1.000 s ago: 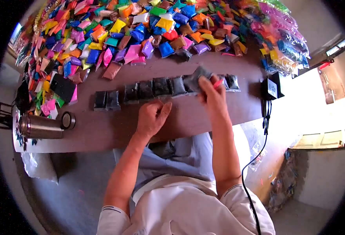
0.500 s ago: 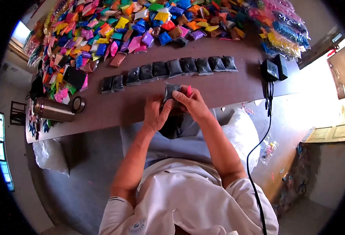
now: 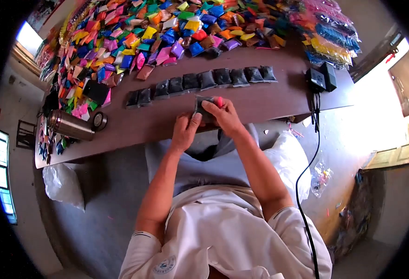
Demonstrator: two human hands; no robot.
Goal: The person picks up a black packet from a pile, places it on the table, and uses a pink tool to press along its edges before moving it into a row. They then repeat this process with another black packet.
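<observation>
Between my two hands, just over the table's near edge, is a small black packet (image 3: 199, 103) in clear film. My left hand (image 3: 186, 130) grips its lower left side with the thumb on top. My right hand (image 3: 224, 116) holds its right side, thumb pressed on the upper face. A pinkish-red object (image 3: 220, 102), too small to name, shows at my right fingers. Beyond my hands, a row of several similar black packets (image 3: 191, 81) lies flat across the brown table (image 3: 134, 125).
A big heap of coloured packets (image 3: 144, 32) covers the far side. A steel flask (image 3: 70, 124) lies at the left beside its round lid (image 3: 100, 121). Black boxes (image 3: 323, 78) with a hanging cable (image 3: 298, 181) stand at the right. White plastic bags (image 3: 288, 160) are on the floor.
The view has shifted slightly. My right thumb has moved further over the black packet, which stays between both hands. The row of packets looks unchanged.
</observation>
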